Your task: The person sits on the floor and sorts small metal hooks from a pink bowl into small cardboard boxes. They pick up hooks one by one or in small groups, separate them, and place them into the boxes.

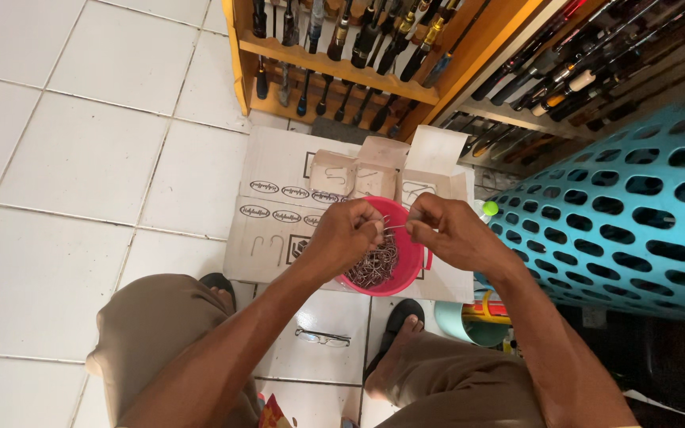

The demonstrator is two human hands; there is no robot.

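My left hand (348, 235) and my right hand (447, 227) meet above a pink plastic bowl (411, 257) that holds a tangle of several metal hooks (374, 267). Both hands pinch the same thin metal hook (395, 227) between their fingertips, just over the bowl's far rim. The bowl stands on flattened cardboard (267, 238) on the tiled floor, between my knees.
Small open cardboard boxes (358, 176) lie behind the bowl. A wooden rack of fishing rods (334, 55) stands farther back. A turquoise perforated basket (620, 222) fills the right side. A pair of glasses (323, 338) lies on the white tiles by my sandalled feet (394, 333).
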